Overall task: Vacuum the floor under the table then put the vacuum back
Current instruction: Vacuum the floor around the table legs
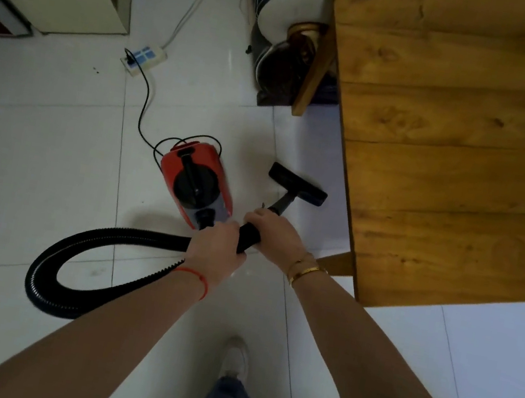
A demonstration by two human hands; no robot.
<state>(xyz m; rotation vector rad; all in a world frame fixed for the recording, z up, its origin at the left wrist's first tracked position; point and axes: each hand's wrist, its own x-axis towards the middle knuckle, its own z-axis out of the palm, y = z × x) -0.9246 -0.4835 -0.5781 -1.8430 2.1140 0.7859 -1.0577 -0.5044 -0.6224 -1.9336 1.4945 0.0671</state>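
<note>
Gripping the rigid wand (283, 202) with 2 clamped hands, left hand (216, 248) and right hand (274, 232), suits steering; the ribbed hose (80, 241) likely flexes.

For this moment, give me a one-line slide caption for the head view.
Both hands, left and right, grip the wand, its floor head beside the table, red vacuum plugged in.

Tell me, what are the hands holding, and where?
Both hands hold the black vacuum tube at its upper end, where the hose joins. The left hand grips nearest the hose; the right hand is just ahead of it.
</note>
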